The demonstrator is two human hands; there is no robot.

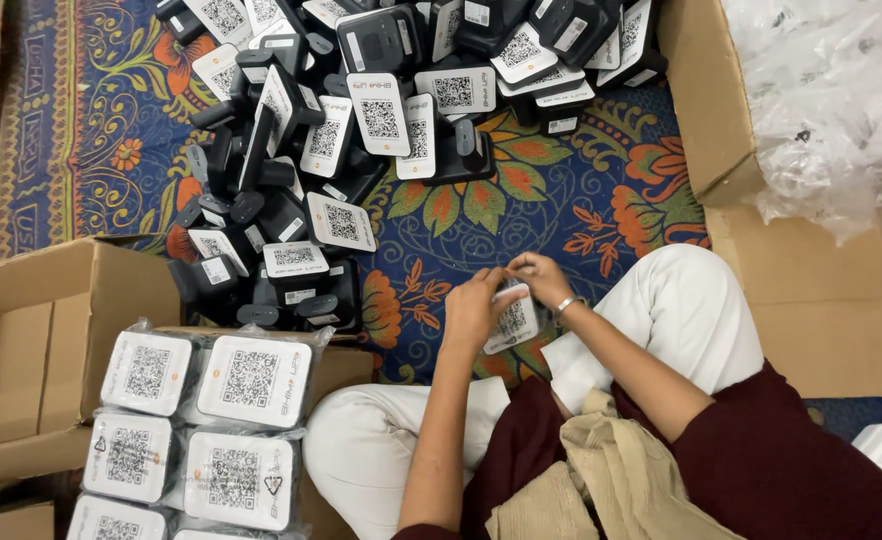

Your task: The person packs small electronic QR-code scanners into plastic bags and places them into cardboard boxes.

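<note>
White-faced device with square code, tilted, above patterned rug

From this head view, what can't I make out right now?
- Device in both hands: the left hand and right hand cover most of it, so the fingers' work is hidden.
- Bagged units in the box: bottom row cut off by the frame edge.
- Plastic bags: contents unclear, cut off at the right edge.
</note>
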